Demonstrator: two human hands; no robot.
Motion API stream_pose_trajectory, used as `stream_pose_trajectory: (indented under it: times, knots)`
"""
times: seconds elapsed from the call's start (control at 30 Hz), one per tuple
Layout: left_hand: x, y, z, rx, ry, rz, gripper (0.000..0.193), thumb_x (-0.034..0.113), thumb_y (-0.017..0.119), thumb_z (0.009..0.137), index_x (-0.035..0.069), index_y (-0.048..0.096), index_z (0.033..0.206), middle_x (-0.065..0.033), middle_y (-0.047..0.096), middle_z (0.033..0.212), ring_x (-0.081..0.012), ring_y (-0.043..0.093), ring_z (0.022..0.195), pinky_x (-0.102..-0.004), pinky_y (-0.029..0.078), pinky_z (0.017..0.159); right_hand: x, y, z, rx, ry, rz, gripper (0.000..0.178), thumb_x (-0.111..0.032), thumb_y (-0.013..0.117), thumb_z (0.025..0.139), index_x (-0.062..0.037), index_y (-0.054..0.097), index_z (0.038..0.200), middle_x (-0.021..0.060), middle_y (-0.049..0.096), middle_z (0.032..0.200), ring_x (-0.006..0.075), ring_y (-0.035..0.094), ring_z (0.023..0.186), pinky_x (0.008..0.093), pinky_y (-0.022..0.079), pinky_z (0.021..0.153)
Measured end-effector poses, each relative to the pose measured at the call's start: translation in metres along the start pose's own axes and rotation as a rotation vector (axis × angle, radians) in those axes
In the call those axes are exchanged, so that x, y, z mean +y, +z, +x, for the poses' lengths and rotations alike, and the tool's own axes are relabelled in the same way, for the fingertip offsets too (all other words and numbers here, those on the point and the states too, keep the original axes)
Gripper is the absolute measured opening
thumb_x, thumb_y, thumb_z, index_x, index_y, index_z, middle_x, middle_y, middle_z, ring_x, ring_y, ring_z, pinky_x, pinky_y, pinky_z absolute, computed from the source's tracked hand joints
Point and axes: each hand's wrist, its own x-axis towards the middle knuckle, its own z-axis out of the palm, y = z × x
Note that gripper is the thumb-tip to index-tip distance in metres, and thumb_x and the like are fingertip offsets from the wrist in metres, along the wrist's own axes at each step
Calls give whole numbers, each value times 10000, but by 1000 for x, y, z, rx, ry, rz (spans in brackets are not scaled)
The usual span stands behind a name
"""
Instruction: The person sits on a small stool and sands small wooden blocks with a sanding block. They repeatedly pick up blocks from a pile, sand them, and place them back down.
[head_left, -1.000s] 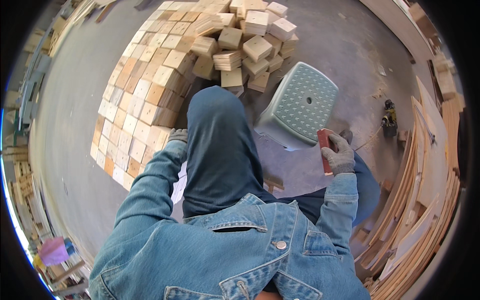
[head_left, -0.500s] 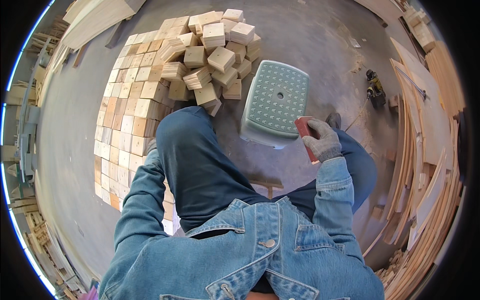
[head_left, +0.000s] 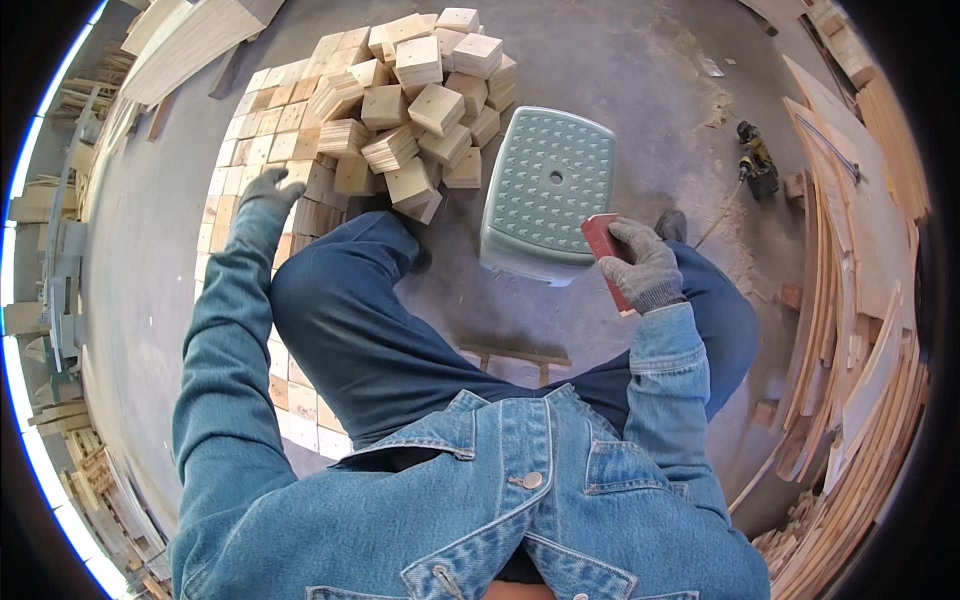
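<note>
The gloved right hand [head_left: 645, 262] bends inward, its grip pinching a red block [head_left: 601, 243] near the green stool [head_left: 553, 195]; the block's long axis points forward and slightly left. Farther, the left hand [head_left: 270, 188] stretches forward over the wooden blocks [head_left: 383, 107], its grip spread.

A flat red-brown block [head_left: 598, 238] is gripped here, tilted, in the gloved right hand [head_left: 645, 264]; over at the left, pale wooden blocks [head_left: 285, 146] are packed in rows, others heaped askew alongside.

No lettering, label, number or sign can be read.
</note>
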Motion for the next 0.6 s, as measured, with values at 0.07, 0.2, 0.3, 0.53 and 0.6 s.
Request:
stream_pose_trajectory:
  times: [0.07, 0.2, 0.3, 0.53, 0.6]
  knots:
    - [27, -11, 16, -71, 21, -3, 757, 437, 803, 858, -18, 648, 1443, -239, 664, 1468, -369, 639, 1366, -425, 483, 1176, -4, 0, 1, 2, -36, -34, 576, -141, 873, 826, -2, 694, 1356, 186, 667, 1433, 314, 651, 1326, 384, 513, 1157]
    - [102, 2, 27, -262, -9, -47, 800, 462, 811, 836, -7, 638, 1460, -243, 665, 1462, -367, 638, 1363, -426, 483, 1174, 0, 3, 3, 24, -74, 20, 560, -132, 874, 805, -2, 711, 1326, 191, 678, 1413, 318, 656, 1319, 389, 522, 1145]
    - [160, 45, 8, -426, -18, 95, 789, 495, 824, 810, 36, 673, 1434, -222, 697, 1413, -367, 666, 1320, -426, 508, 1146, 5, 5, 2, 42, -53, 64, 569, -137, 879, 789, -6, 717, 1318, 201, 684, 1400, 328, 662, 1312, 393, 529, 1137]
    - [187, 129, 2, -688, -64, 442, 776, 530, 870, 792, 68, 712, 1396, -170, 723, 1390, -315, 698, 1294, -443, 545, 1121, -9, 1, 9, 7, -75, 22, 566, -125, 869, 781, 18, 714, 1307, 240, 681, 1391, 377, 670, 1295, 425, 551, 1111]
    - [192, 145, 2, -698, -155, 451, 805, 540, 881, 768, 84, 708, 1408, -146, 722, 1405, -292, 703, 1293, -444, 541, 1132, -19, -2, 12, -8, -87, -10, 558, -117, 860, 782, 28, 713, 1301, 250, 680, 1384, 392, 673, 1285, 437, 554, 1106]
